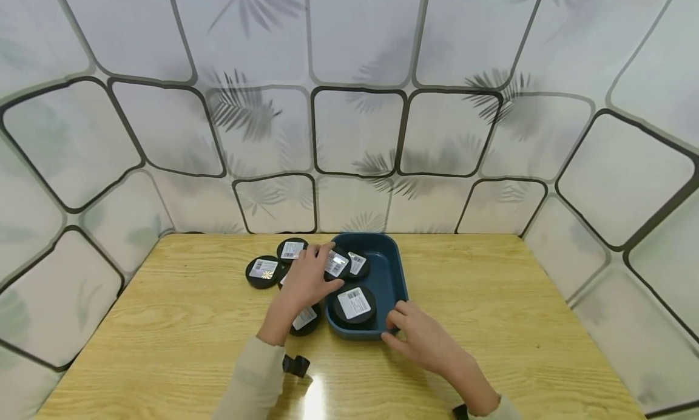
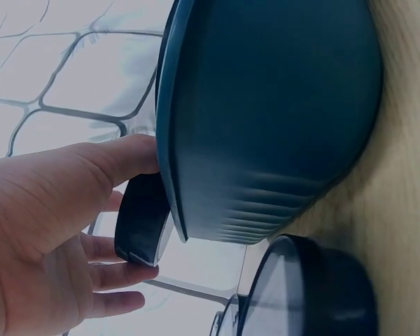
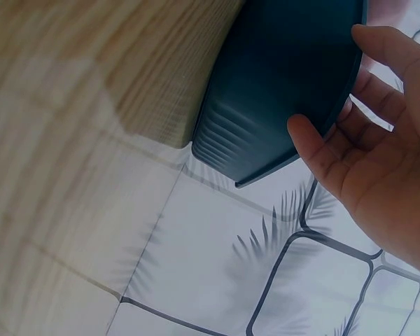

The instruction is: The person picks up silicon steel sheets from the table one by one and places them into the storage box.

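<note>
My left hand (image 1: 306, 277) grips a flat round black container (image 1: 337, 264) with a white label, at the left rim of the dark blue bin (image 1: 390, 274). In the left wrist view, the thumb lies by the bin's rim, and the fingers reach around the far side of the held container (image 2: 141, 220). Inside the bin are a labelled black container (image 1: 354, 304) near the front and another (image 1: 357, 265) farther back, partly covered by the held one. At the bin's front right corner, my right hand (image 1: 423, 338) pinches the rim, with fingertips on both sides of the wall (image 3: 280, 84).
Left of the bin, several more black containers lie on the wooden table (image 1: 180, 311), among them one at the far left (image 1: 264, 271), one at the back (image 1: 292, 249) and one in front (image 1: 306, 320), partly behind the left forearm. A patterned curtain (image 1: 355, 135) surrounds the table.
</note>
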Motion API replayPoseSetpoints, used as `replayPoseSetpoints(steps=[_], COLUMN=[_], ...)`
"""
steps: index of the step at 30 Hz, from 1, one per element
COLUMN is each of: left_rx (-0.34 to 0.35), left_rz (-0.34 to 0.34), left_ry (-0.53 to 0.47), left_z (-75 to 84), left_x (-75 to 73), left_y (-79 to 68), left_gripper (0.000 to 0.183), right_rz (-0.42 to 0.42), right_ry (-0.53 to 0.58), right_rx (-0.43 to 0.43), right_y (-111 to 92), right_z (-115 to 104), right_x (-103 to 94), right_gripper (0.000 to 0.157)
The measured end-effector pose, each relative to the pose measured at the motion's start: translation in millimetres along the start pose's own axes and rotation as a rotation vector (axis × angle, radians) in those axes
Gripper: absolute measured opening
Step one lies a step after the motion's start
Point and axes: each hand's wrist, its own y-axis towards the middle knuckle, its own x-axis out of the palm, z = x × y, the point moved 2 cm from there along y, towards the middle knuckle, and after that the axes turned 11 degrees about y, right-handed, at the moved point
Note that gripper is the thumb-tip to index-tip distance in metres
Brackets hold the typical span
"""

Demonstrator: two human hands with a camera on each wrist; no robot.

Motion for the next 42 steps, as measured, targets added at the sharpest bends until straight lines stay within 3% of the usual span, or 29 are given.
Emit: replayPoseSetpoints(steps=[16, 26, 32, 42], left_rx=[0.106, 0.186, 0.172, 0.146], left_rz=[-0.066, -0.065, -0.086, -0.085], left_ry=[-0.057, -0.010, 0.071, 0.107], left_z=[3.6, 10.9, 12.0, 14.8], left_x=[4.8, 21.1, 30.2, 36.2], left_y=[34.0, 50.3, 55.2, 59.1], left_gripper=[0.078, 0.076, 0.076, 0.075], right_rz=[-0.007, 0.005, 0.008, -0.001], right_ry=[0.011, -0.005, -0.015, -0.006], right_rx=[-0.002, -0.029, -0.032, -0.022], right_y=[-1, -2, -3, -3], right_z=[0, 2, 2, 3], right_x=[-0.5, 0.5, 1.2, 1.1], right_gripper=[0.014, 0.017, 0.018, 0.017])
